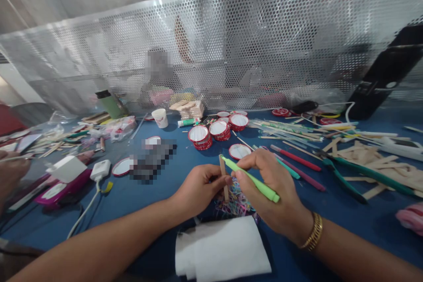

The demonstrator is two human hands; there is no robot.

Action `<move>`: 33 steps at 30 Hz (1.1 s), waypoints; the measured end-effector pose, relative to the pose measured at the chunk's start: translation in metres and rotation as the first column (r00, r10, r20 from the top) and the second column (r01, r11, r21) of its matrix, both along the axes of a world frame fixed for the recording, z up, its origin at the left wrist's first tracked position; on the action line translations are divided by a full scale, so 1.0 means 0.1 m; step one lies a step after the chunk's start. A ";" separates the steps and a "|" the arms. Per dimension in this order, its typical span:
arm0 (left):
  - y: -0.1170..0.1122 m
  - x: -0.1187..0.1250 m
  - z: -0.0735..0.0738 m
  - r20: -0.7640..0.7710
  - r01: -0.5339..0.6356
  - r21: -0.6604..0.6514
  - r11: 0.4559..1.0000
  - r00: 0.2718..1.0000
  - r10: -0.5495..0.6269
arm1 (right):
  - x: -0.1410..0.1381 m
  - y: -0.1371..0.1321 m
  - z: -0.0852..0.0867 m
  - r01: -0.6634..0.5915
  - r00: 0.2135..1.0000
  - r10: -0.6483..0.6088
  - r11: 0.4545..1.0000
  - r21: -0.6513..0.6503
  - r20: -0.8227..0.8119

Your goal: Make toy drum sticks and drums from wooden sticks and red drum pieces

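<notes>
Between the thumb and fingers of my left hand (200, 189) stands a thin wooden craft stick (226, 191), held roughly upright. My right hand (272, 187), with a gold bracelet at the wrist, grips a light green marker (261, 185). The marker's tip meets or nearly meets the stick's upper end. Beneath both hands lies a tangle of small coloured bands (236, 198), partly hidden by them. A folded white cloth (224, 251) rests just in front, near the table's edge.
Several red-and-white round tins (201, 142) stand behind the hands. Pliers (346, 180) and loose craft sticks (380, 165) lie at right. A white charger (100, 169) with cable and a purple object (61, 191) sit left. Another person's hand (13, 169) is at the left edge. A perforated metal screen (264, 31) stands behind.
</notes>
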State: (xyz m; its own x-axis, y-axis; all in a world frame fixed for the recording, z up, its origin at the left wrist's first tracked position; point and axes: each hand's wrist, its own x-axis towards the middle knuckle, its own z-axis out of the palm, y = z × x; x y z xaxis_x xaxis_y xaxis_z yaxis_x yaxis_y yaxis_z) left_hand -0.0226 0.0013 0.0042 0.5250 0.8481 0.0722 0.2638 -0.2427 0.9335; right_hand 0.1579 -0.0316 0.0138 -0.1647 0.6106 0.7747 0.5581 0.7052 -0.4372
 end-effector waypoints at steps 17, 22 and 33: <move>-0.01 -0.01 -0.02 0.019 -0.001 -0.031 1.000 1.000 0.001 | 0.00 -0.01 0.02 0.002 1.000 -0.002 1.000 0.014 0.013; -0.01 -0.01 0.00 -0.010 0.004 0.003 1.000 1.000 -0.004 | 0.00 0.01 0.02 0.006 1.000 -0.006 1.000 0.005 0.024; 0.00 0.00 0.02 0.010 -0.020 -0.086 0.996 1.000 0.021 | 0.01 0.00 0.01 0.026 1.000 -0.026 1.000 0.015 -0.006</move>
State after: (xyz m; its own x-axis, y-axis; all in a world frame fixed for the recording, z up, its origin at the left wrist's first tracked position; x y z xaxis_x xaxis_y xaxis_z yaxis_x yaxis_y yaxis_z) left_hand -0.0224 0.0013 0.0058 0.5067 0.8621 0.0043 0.2581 -0.1565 0.9534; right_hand 0.1587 -0.0312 0.0146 -0.1448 0.6030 0.7845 0.5741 0.6969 -0.4298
